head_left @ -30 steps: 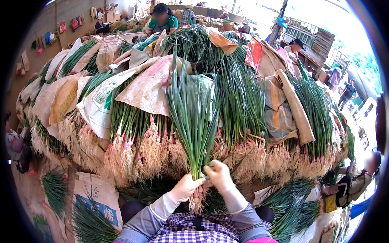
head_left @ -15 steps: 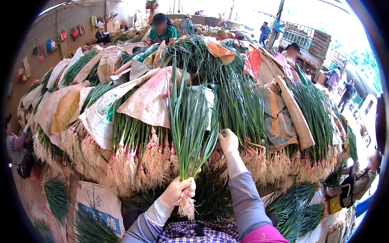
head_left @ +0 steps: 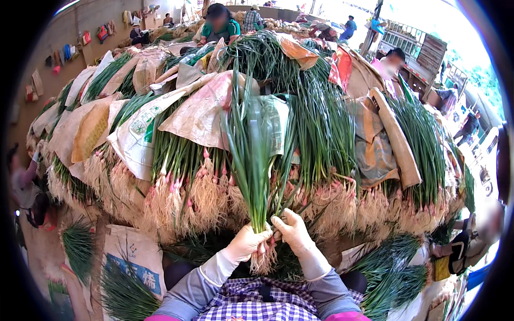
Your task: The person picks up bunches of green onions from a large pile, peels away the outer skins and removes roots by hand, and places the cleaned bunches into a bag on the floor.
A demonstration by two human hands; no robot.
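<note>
Scallion bunch (head_left: pixel 251 166): gripped upright near roots by left hand (head_left: pixel 247 242); right hand (head_left: pixel 290 230) pinching alongside; large scallion heap (head_left: pixel 321 139) beyond, unsorted

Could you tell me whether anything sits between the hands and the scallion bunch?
No. The left hand grips the scallion bunch just above its roots, and the right hand touches its stalks; thin gloves are the only layer between.
</note>
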